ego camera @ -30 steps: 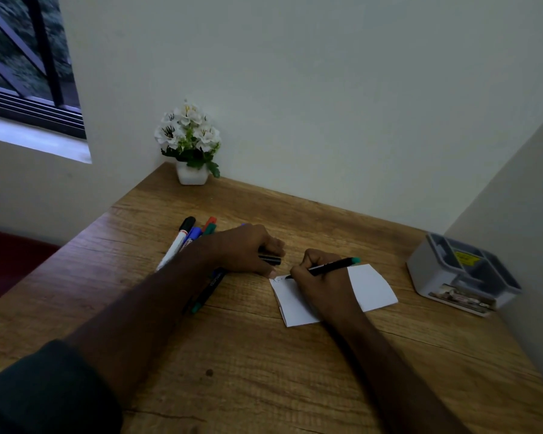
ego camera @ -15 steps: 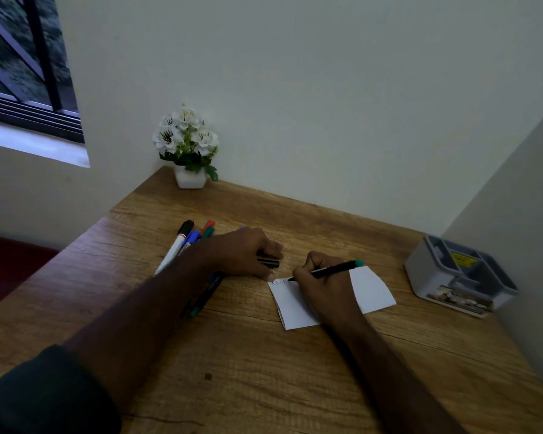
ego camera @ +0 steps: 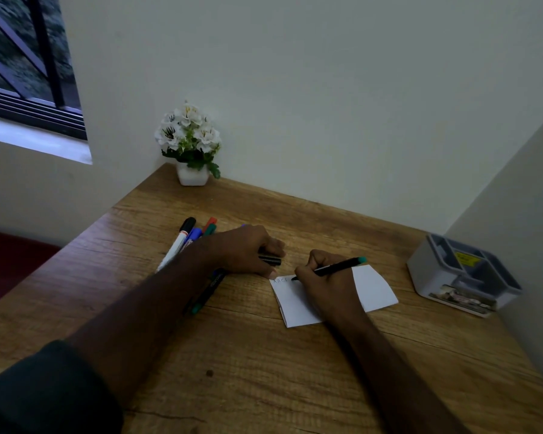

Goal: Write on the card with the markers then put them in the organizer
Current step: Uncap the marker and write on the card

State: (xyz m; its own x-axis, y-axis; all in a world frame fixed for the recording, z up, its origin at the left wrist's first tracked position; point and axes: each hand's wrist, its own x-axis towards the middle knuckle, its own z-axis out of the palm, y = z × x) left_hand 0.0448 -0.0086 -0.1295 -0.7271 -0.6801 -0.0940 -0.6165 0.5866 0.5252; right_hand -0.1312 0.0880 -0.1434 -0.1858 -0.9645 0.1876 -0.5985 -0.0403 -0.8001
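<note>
A white card (ego camera: 375,288) lies on the wooden desk (ego camera: 264,355), with a few small letters at its top left corner. My right hand (ego camera: 325,285) rests on the card and grips a black marker with a green end (ego camera: 339,267), tip touching the card. My left hand (ego camera: 248,250) lies just left of the card, fingers curled over a black marker cap (ego camera: 270,260). Several more markers (ego camera: 188,238) lie in a bunch under and behind my left wrist. The grey organizer (ego camera: 464,274) stands at the desk's right edge by the wall.
A small white pot of white flowers (ego camera: 190,145) stands in the back left corner of the desk. Walls close the desk at the back and right. A window (ego camera: 22,57) is at the upper left. The desk's left edge drops to a dark red floor.
The marker tip has crept slightly right along the card's top edge as letters appear. My left hand has stayed put. The view has shifted a little.
</note>
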